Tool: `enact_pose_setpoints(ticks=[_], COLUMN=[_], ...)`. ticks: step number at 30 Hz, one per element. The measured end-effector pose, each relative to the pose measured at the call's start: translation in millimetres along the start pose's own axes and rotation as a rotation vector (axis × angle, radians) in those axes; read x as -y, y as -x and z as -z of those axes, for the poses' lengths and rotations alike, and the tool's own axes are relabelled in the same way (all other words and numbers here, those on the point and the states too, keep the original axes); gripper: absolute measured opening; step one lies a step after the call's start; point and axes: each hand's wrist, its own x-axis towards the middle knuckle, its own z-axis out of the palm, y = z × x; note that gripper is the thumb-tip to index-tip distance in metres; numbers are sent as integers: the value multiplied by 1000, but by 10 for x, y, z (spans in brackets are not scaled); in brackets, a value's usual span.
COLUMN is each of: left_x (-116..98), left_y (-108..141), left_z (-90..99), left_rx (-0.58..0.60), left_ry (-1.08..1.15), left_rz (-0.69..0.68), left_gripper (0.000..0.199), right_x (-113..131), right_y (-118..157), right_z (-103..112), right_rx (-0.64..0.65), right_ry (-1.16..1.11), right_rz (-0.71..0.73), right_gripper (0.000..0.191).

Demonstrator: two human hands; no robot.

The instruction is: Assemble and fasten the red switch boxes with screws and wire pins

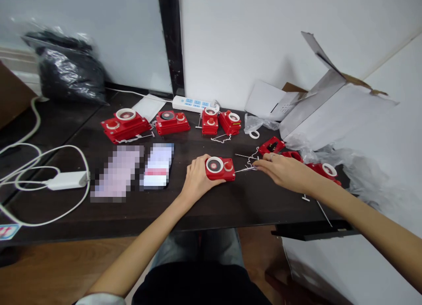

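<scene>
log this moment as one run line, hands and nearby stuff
left hand: on red button box | right hand: fingers at thin metal wire | dark table: more red boxes

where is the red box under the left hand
In the head view, the red box sits on the dark table near its front edge, under the left hand, with thin metal wires and the right hand to its right.

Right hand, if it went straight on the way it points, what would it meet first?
The right hand would meet the thin metal wire at its fingertips first, it seems; beyond lies the red button box.
</scene>
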Motion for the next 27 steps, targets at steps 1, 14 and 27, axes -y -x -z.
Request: enact_pose_setpoints(ticks=[1,14,27], left_x=[1,20,34], left_y=[0,2,8], left_z=[1,-15,-34], left_rx=[-1,-3,-21], left_ry=[2,-2,0], left_rz=[2,-4,-12], left_gripper=[74,76,78], right_x=[30,89,453], right_y=[16,8,-252], right_z=[8,-18,307], right_rx=[1,-23,2], right_ry=[50,211,462], right_rz=[14,128,302], right_gripper=[29,24,22])
